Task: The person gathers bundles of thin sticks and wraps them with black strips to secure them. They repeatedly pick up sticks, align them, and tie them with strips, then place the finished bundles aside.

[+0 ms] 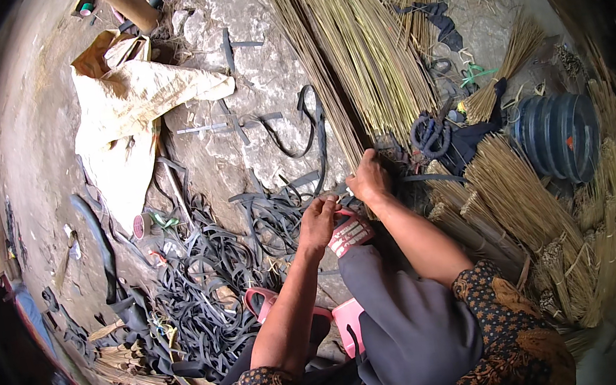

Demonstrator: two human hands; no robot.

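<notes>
A long bundle of thin yellow-brown sticks (366, 39) lies on the stone floor, stretching away from me. My right hand (370, 177) is closed around the near end of that bundle. My left hand (317, 224) is just beside it, pinching a black rubber strip (339, 196) that leads to the bundle's end. Both hands sit above my foot in a pink sandal (349, 232). My knee in dark cloth (408, 319) is below them.
Finished stick brooms (525, 204) are stacked at my right beside a blue ribbed container (558, 135). A heap of black rubber strips (204, 282) covers the floor at my left. A tan sack (127, 99) lies further off. Scissors (432, 135) rest near the bundle.
</notes>
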